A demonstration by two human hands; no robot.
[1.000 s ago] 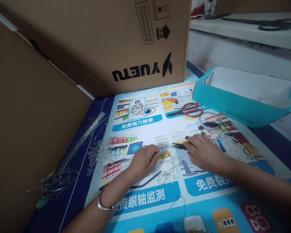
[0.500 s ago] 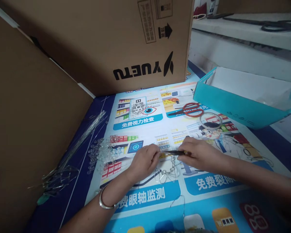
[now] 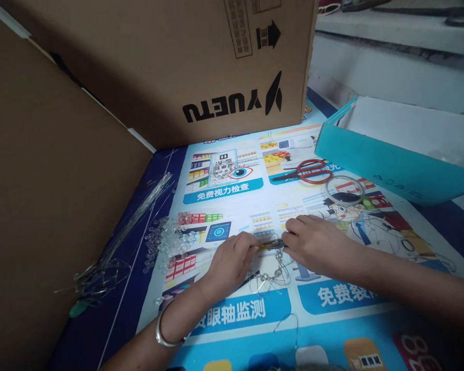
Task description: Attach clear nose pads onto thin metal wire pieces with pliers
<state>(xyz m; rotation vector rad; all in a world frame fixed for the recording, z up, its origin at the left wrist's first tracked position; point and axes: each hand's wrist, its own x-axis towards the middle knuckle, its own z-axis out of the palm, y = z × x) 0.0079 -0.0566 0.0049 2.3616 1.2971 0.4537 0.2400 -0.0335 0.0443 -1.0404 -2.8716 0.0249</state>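
Closely, both hands meet over a thin wire loop strung with clear beads (image 3: 272,273), mid-worktop.
The left hand (image 3: 230,260) pinches the wire steady; the right hand (image 3: 317,245) is closed round dark slim pliers (image 3: 272,243), nipping it, with loose clear beads (image 3: 166,239) within reach toward the left edge.

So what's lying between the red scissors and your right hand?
In the head view, a clear ring lies on the printed mat, between the red scissors and the right hand.

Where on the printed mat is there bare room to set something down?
Free: the mat near the front edge, below the right hand; and the strip between the scissors and big carton. Crowded: the clear beads and wires on the left.
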